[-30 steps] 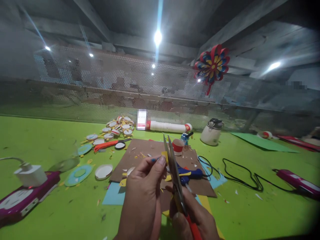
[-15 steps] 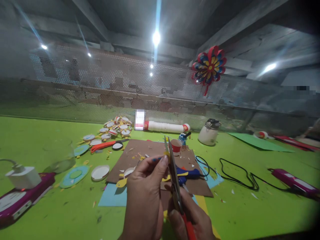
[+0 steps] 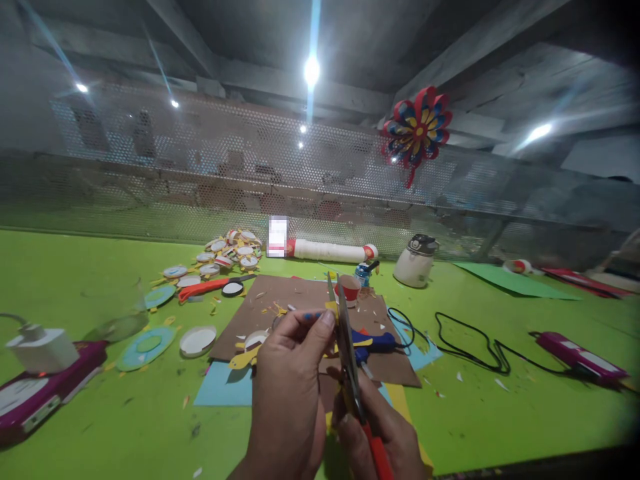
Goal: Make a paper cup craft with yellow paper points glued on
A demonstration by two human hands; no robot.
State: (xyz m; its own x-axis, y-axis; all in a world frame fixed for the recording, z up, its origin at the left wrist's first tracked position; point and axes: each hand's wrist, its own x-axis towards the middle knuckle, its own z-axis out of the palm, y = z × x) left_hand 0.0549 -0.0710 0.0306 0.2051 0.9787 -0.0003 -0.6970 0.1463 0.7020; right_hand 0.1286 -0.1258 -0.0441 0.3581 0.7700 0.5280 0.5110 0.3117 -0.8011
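Observation:
My left hand (image 3: pixel 295 373) is closed, pinching a small piece of yellow paper (image 3: pixel 332 307) between thumb and forefinger. In my right hand (image 3: pixel 380 427) are red-handled scissors (image 3: pixel 352 373), their blades pointing up and slightly parted beside the yellow paper. Both hands are above a brown board (image 3: pixel 290 288) strewn with paper scraps. A blue glue gun (image 3: pixel 375 342) lies on the board just behind the scissors, partly hidden by them. Left of my left hand rests a yellow paper cutout (image 3: pixel 245 358). Beyond the blades stands a red and white paper cup (image 3: pixel 349 289).
Round paper pieces (image 3: pixel 235 250) are heaped at the back left, near an orange-handled cutter (image 3: pixel 205 289). A clear jar (image 3: pixel 117 310) and a purple power strip (image 3: pixel 75 393) stand left. On the right, a black cord (image 3: pixel 470 360) reaches another purple strip (image 3: pixel 580 357).
The view has shifted slightly. My hands keep nearly the same pose, with the scissor blades still beside the yellow paper.

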